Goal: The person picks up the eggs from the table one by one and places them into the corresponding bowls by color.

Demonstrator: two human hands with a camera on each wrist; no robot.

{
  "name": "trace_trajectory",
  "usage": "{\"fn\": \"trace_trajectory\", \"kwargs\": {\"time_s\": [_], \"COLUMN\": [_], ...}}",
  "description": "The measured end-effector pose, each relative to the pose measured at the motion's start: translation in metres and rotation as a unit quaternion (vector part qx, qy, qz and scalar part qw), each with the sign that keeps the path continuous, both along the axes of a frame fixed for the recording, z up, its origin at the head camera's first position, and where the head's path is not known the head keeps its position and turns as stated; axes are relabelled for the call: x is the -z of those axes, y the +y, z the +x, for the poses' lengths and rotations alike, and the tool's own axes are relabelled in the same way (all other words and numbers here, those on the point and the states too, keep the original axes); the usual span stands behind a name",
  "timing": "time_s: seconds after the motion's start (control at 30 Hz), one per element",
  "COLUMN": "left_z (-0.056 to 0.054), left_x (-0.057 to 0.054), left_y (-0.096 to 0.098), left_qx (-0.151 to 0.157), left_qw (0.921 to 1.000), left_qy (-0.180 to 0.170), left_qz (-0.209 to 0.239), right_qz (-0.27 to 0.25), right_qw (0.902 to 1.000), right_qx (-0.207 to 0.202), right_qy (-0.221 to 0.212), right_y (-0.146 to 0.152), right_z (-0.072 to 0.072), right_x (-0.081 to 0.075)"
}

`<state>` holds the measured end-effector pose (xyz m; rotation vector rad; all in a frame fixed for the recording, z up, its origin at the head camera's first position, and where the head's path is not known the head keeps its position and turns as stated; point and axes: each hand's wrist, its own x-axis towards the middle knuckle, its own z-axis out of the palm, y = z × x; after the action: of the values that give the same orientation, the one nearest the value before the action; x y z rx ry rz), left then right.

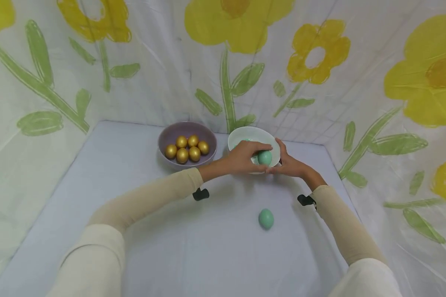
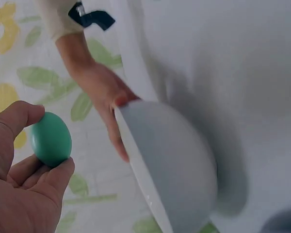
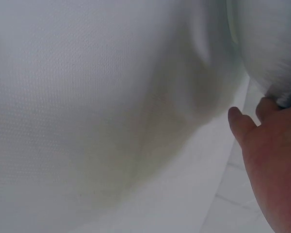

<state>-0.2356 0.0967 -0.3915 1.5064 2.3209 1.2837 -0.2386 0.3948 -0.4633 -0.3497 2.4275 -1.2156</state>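
Observation:
In the head view my left hand (image 1: pixel 244 157) pinches a green egg (image 1: pixel 264 158) between thumb and fingertips, above the near side of a white bowl (image 1: pixel 239 134). The left wrist view has the egg (image 2: pixel 51 139) upright in that pinch, apart from the bowl (image 2: pixel 172 160). My right hand (image 1: pixel 290 165) grips the bowl's right rim, with the thumb on one side of the wall and fingers on the other. A little green shows inside the bowl, mostly hidden by my left hand. Nearer me, a second green egg (image 1: pixel 266 219) lies on the table.
Left of the white bowl stands a purple bowl (image 1: pixel 163 138) with several golden eggs (image 1: pixel 194 154). Both bowls are near the back edge of the cloth-covered table (image 1: pixel 193 255). A curtain printed with yellow flowers (image 1: pixel 163 78) hangs behind and along both sides.

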Motion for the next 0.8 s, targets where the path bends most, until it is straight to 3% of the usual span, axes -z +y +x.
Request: {"fn": "trace_trajectory", "kwargs": {"time_s": [0.23,0.37,0.5,0.67,0.8], "left_z": [-0.037,-0.057,-0.076,-0.095,-0.103], "left_x": [-0.013,-0.012,-0.007,0.0,0.002], "left_y": [-0.01,-0.012,-0.008,-0.006,-0.003], "left_qx": [-0.029,-0.039,-0.034,-0.032,-0.023], "left_qw": [0.9985,0.997,0.9956,0.9861,0.973], "left_qy": [-0.025,-0.027,-0.003,0.025,0.046], "left_qz": [-0.039,-0.061,-0.087,-0.161,-0.225], "right_qz": [0.011,0.009,0.006,-0.003,-0.007], "right_qw": [0.9997,0.9997,0.9998,0.9997,0.9998], "right_qx": [0.016,0.021,0.019,0.022,0.017], "right_qy": [-0.013,-0.012,-0.005,-0.001,0.003], "right_y": [0.001,0.002,0.004,0.001,0.0], "right_z": [-0.001,0.0,0.001,0.0,0.002], "right_x": [0.001,0.0,-0.001,0.0,0.0]}}
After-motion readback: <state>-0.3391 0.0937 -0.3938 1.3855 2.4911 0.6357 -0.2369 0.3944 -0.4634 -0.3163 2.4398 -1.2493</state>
